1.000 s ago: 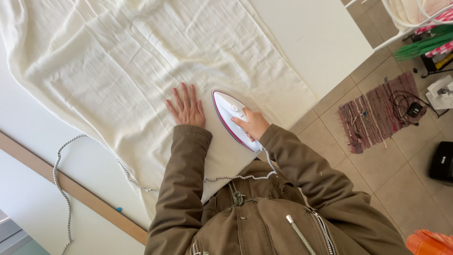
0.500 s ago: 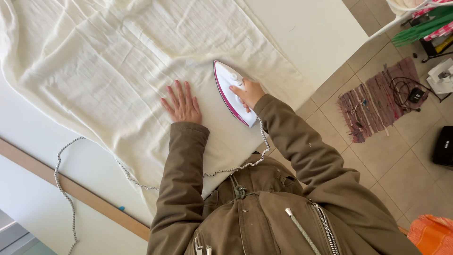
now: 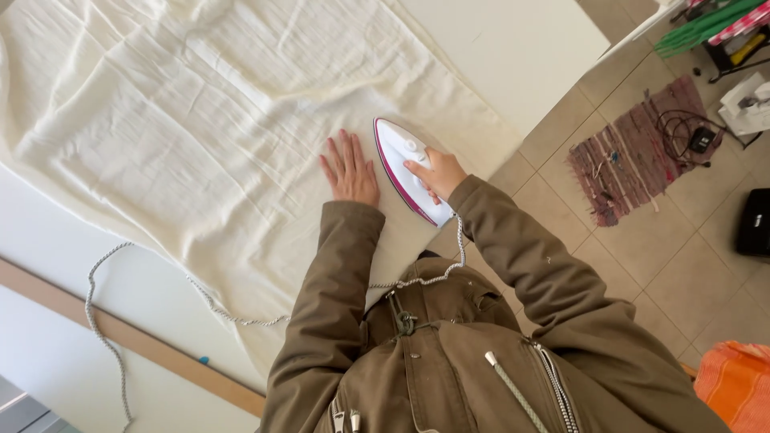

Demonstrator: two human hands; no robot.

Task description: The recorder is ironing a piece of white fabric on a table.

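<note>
A large cream cloth [image 3: 200, 136] lies spread and wrinkled over a white table [image 3: 513, 48]. My right hand [image 3: 437, 172] grips the handle of a white iron with a magenta edge [image 3: 401, 164], its soleplate flat on the cloth and its tip pointing away from me. My left hand [image 3: 350, 168] rests flat on the cloth just left of the iron, fingers spread. The iron's braided cord [image 3: 104, 321] runs from its rear across my jacket and loops over the table's left side.
A wooden strip [image 3: 136, 341] runs along the table's near left edge. On the tiled floor to the right lie a striped rug [image 3: 634, 152] with a cable and plug, a black box [image 3: 754, 223] and an orange object [image 3: 734, 385].
The iron has slid forward across the cloth, away from my body, with my right hand on it. My left hand has stayed pressed flat beside it.
</note>
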